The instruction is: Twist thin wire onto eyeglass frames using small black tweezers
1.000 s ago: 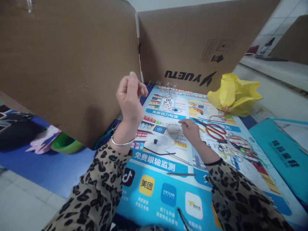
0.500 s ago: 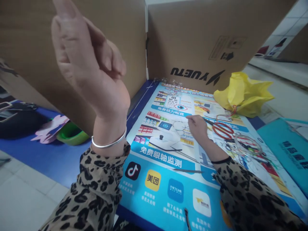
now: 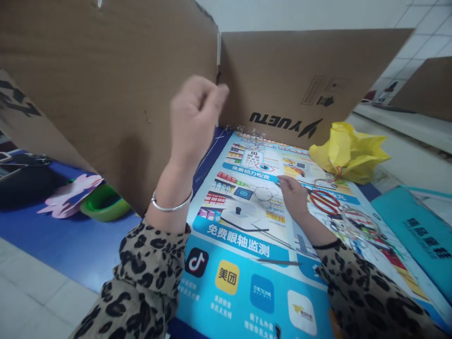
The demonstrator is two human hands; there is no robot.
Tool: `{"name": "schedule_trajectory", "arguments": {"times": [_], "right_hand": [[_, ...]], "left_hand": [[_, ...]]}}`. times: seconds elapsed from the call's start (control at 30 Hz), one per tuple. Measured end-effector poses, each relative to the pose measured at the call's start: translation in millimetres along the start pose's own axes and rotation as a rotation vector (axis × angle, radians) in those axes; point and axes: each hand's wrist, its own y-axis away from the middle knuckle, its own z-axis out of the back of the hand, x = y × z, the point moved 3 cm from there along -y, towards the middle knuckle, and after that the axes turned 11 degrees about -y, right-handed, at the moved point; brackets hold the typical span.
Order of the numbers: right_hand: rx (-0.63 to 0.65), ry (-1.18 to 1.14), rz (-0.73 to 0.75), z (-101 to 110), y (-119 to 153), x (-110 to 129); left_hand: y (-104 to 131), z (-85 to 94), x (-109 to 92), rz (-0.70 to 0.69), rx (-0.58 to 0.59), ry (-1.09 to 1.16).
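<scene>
My left hand is raised above the printed poster, in front of the cardboard panel. Its fingers are curled in with the thumb against them, slightly smeared by motion; whatever they may hold is too small to make out. Low over the poster's middle is my right hand, thumb and fingertips pressed together in a pinch. Anything between those fingertips is too fine to name. Beside the right hand lie scissors with red-orange handles.
A yellow crumpled paper piece sits at the far right of the poster. Near it are a clear ring among coloured bits and a teal box. A green bowl and pink cutout lie left behind the panel.
My left hand has come down and to the right from higher up, its thumb now folded in against the fingers. The right hand stays in nearly the same place, still pinched.
</scene>
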Motion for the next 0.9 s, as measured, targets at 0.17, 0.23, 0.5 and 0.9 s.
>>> {"name": "schedule_trajectory", "arguments": {"times": [0.17,0.23,0.5,0.9], "right_hand": [[0.059,0.040,-0.008,8.8,-16.5,15.6],[0.138,0.099,0.019,17.1,-25.5,25.5],[0.546,0.337,0.039,53.3,-10.5,42.3],[0.866,0.241,0.016,73.5,90.2,43.2]], "left_hand": [[42.1,-39.6,55.4,-0.019,0.837,-0.622],[67.0,-43.6,74.0,0.025,1.125,-0.892],[127.0,-36.4,108.3,0.158,1.497,-1.063],[137.5,-38.5,125.2,0.208,1.484,-1.002]]}}
